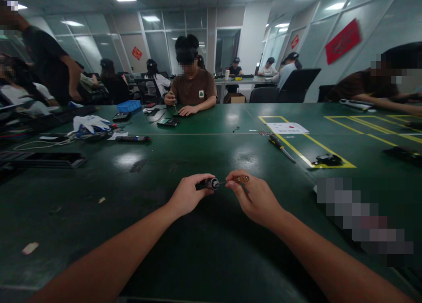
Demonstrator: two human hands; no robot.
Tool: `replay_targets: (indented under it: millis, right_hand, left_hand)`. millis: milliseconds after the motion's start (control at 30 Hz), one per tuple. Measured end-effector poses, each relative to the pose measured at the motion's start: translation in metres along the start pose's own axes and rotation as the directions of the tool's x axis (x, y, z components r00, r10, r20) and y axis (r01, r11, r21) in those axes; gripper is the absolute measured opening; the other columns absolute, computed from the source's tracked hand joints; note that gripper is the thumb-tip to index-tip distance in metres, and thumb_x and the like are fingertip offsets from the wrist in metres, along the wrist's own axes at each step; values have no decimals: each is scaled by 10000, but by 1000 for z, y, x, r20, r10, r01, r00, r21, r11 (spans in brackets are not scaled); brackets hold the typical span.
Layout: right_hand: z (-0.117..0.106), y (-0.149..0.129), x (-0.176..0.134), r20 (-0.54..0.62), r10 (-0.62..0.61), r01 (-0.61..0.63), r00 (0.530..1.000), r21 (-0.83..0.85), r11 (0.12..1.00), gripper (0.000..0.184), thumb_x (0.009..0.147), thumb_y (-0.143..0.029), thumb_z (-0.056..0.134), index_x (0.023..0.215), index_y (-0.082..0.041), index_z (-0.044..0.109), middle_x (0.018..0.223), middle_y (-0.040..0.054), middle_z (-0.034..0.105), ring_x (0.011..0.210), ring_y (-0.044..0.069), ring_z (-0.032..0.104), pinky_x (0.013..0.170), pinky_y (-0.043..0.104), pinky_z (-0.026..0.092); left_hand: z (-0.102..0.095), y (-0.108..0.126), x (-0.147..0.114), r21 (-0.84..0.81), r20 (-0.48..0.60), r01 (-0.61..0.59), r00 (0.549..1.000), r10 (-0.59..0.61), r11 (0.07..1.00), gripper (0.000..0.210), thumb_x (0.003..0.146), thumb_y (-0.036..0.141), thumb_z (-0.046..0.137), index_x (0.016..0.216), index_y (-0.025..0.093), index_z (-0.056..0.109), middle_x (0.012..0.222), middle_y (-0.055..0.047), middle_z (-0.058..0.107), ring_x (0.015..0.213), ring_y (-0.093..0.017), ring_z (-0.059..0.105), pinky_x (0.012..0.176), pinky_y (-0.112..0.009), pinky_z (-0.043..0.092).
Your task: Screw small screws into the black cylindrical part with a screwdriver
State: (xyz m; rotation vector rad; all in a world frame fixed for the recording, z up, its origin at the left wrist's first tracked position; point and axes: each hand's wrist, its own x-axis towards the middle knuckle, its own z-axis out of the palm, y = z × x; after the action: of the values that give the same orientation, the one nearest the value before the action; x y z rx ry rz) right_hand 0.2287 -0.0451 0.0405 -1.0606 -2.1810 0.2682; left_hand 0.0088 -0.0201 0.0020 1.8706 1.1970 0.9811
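Observation:
My left hand (190, 194) is closed around a dark cylindrical part (213, 183), whose round open end points toward my right. Between the thumb and fingers of my right hand (255, 197) is a small screwdriver (242, 179) with a translucent amber handle. Its thin shaft reaches left to the open end of the cylinder; whether the tip touches a screw inside is too small to tell. Both hands are held just above the green table (204, 263), close together in front of me.
A yellow-and-black screwdriver (281, 148), a paper sheet (287, 128) and a black part (327, 160) lie ahead right. Ahead left are white gloves (90, 123), a pen-like tool (133, 139) and a blue basket (128, 106). A co-worker (193, 85) sits across the table.

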Motion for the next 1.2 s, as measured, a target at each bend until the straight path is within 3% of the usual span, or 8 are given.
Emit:
replay_targets:
  millis: [567,967,1200]
  right_hand:
    - [-1,2,1,-14,17,-17,1000,1,1000,158,1012,-273,444,1031,-224,593,845,37,683,699,185,648,688,305,468]
    - [2,9,4,3,81,-81,997,45,996,167,1016,-287,436,1024,-218,588,847,40,698,769,207,688,713,322,475]
    - [1,13,6,-46,147,-144,988,70,987,182,1019,-318,444,1009,-219,596,857,41,721,789,210,699,737,326,484]
  left_hand:
    - [0,-6,2,31,6,2,1000,-2,1000,374,778,164,756,1133,279,728,1116,-23,751,1047,-232,680,1027,-404,473]
    - [-3,-11,4,84,-35,53,998,-50,995,343,774,162,749,1100,265,721,1087,-47,747,1042,-257,675,1058,-475,444]
    - [-13,-22,8,316,-1,56,998,-58,947,448,812,108,660,1224,284,656,1201,-64,692,1127,-293,633,1132,-565,329]
